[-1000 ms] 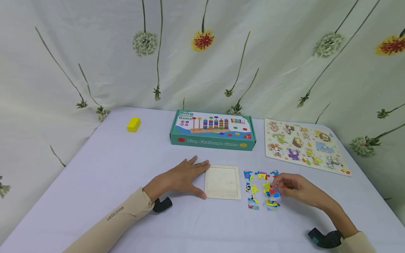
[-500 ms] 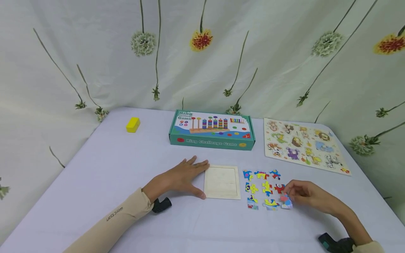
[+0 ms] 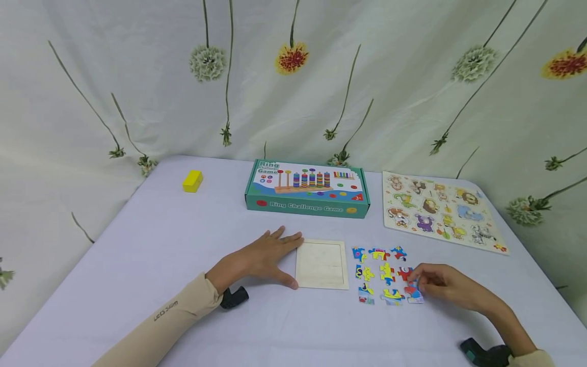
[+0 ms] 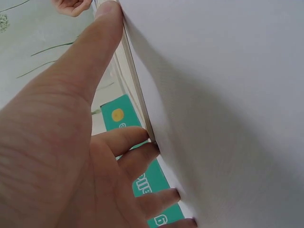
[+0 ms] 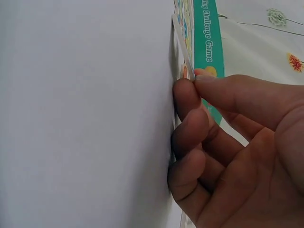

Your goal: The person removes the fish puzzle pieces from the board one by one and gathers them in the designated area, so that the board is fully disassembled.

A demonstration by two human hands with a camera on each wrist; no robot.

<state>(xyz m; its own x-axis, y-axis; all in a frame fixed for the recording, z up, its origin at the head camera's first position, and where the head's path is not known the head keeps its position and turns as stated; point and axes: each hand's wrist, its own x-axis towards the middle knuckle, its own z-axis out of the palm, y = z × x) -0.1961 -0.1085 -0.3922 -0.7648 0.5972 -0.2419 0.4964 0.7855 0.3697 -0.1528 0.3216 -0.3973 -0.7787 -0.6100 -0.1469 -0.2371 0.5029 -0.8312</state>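
Note:
My left hand (image 3: 261,259) lies with its fingers spread at the left side of a square wooden puzzle tray (image 3: 299,265); thumb and index finger touch the tray's edge, as the left wrist view also shows. Right of the tray, several colourful jigsaw pieces lie in rows, among them a yellow and blue piece (image 3: 387,273). At the lower right of these rows, my right hand (image 3: 451,286) pinches a red and blue jigsaw piece (image 3: 415,294) between thumb and index finger. The right wrist view shows that piece (image 5: 183,45) edge-on, slightly tilted; its other fingers curl against the table.
A green Ring Challenge Game box (image 3: 307,204) stands behind the tray. To its right lies an animal puzzle board (image 3: 442,214). A yellow block (image 3: 193,181) sits at the back left of the white-covered table (image 3: 183,239). A flowered cloth (image 3: 403,76) hangs behind.
My right hand has carried the red and blue jigsaw piece right and down from above the other pieces to the lower right corner, where it is now lower. The left hand stays still.

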